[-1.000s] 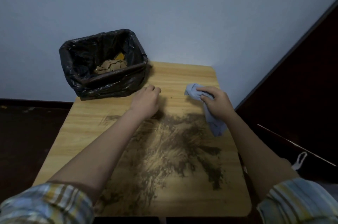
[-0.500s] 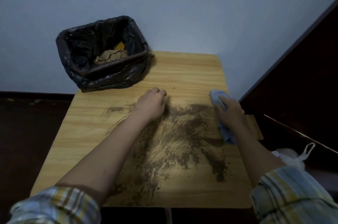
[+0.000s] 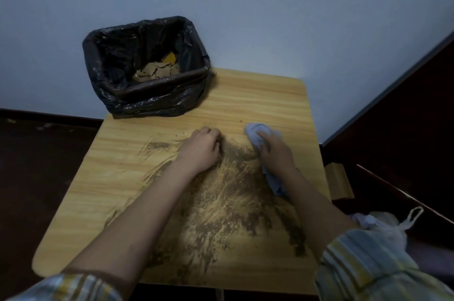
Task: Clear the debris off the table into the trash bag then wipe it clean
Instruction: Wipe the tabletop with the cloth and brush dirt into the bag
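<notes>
A wooden table (image 3: 258, 101) carries a wide smear of brown dirt (image 3: 228, 205) across its middle and front. My right hand (image 3: 276, 152) grips a bunched light-blue cloth (image 3: 258, 135) and presses it on the table at the smear's far right edge; the cloth's tail hangs out below my wrist. Beside it, my left hand (image 3: 201, 149) rests on the table with its fingers curled under, holding nothing I can see. A bin lined with a black trash bag (image 3: 147, 101) stands on the far left corner, with crumpled brown and orange scraps inside.
A pale wall runs behind the table. Dark floor lies to the left. To the right are a dark wooden panel, a small wooden block (image 3: 340, 181) by the table edge, and a white plastic bag (image 3: 388, 224) lower down.
My right hand slid the cloth out to the table's right edge, then back left toward the middle. My left hand has hardly moved. The view shifted slightly.
</notes>
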A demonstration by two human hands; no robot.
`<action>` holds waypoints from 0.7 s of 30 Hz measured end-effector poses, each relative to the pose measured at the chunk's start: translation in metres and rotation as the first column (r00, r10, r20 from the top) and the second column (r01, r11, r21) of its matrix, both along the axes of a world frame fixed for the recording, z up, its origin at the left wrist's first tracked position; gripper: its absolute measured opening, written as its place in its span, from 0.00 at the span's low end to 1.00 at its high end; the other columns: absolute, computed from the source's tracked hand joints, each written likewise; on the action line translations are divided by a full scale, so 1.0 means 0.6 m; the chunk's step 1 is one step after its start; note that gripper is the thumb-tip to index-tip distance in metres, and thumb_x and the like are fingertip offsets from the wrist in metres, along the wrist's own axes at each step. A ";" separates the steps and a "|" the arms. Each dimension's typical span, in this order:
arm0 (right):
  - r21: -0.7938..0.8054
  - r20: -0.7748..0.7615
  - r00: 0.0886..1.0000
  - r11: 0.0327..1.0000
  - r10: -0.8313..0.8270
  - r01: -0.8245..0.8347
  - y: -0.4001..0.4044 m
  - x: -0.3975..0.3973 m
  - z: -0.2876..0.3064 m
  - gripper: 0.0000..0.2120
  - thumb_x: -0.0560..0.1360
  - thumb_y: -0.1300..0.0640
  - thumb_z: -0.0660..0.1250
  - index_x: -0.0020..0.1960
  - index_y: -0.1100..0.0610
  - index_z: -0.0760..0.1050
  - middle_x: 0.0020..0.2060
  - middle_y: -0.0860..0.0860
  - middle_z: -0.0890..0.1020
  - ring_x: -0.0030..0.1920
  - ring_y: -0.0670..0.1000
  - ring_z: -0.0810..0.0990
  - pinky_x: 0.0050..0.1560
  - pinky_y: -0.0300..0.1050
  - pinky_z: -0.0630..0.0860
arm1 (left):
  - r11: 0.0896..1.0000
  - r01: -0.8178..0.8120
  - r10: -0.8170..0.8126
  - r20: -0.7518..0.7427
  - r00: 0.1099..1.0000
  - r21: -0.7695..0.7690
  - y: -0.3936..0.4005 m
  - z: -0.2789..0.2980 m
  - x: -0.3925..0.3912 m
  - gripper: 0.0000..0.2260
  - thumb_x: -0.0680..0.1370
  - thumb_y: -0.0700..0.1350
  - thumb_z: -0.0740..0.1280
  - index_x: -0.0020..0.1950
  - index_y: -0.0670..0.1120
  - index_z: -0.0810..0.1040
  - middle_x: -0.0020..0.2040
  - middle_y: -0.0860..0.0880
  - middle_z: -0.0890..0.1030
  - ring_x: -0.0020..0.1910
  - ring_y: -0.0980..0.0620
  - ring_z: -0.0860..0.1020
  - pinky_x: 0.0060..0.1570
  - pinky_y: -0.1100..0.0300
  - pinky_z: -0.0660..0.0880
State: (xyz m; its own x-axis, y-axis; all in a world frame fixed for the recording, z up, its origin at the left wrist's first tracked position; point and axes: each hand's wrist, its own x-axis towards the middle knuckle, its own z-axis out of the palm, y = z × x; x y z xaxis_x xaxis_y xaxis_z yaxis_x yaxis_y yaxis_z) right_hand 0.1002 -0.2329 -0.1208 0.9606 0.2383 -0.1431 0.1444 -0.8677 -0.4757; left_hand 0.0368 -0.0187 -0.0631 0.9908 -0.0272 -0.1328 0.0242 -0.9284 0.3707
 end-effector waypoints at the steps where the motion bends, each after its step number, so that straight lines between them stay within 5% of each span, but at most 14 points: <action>1: 0.011 -0.007 1.000 0.999 0.030 -0.030 0.018 -0.001 0.002 0.20 0.83 0.57 0.56 0.74 0.51 0.65 0.75 0.54 0.63 0.72 0.58 0.66 0.61 0.51 0.69 | 1.000 -0.008 0.008 -0.001 1.000 0.005 0.000 0.001 -0.003 0.15 0.79 0.45 0.58 0.66 0.46 0.71 0.63 0.44 0.72 0.62 0.42 0.70 0.56 0.51 0.71; 8: 0.129 -0.035 0.977 0.971 0.208 -0.202 0.086 -0.010 0.028 0.18 0.83 0.59 0.56 0.71 0.55 0.71 0.70 0.56 0.70 0.70 0.57 0.68 0.64 0.48 0.67 | 0.998 -0.053 0.053 0.018 0.998 -0.015 0.007 0.022 -0.027 0.14 0.79 0.44 0.58 0.65 0.46 0.72 0.62 0.44 0.72 0.62 0.42 0.71 0.54 0.53 0.71; 21: 0.317 0.189 0.982 0.947 -0.003 -0.058 -0.039 -0.106 0.130 0.17 0.83 0.57 0.55 0.71 0.53 0.71 0.69 0.54 0.72 0.66 0.54 0.71 0.59 0.44 0.70 | 0.997 -0.022 0.035 0.192 0.981 -0.067 -0.035 0.077 -0.085 0.13 0.80 0.42 0.58 0.62 0.47 0.75 0.60 0.47 0.76 0.61 0.45 0.73 0.53 0.48 0.75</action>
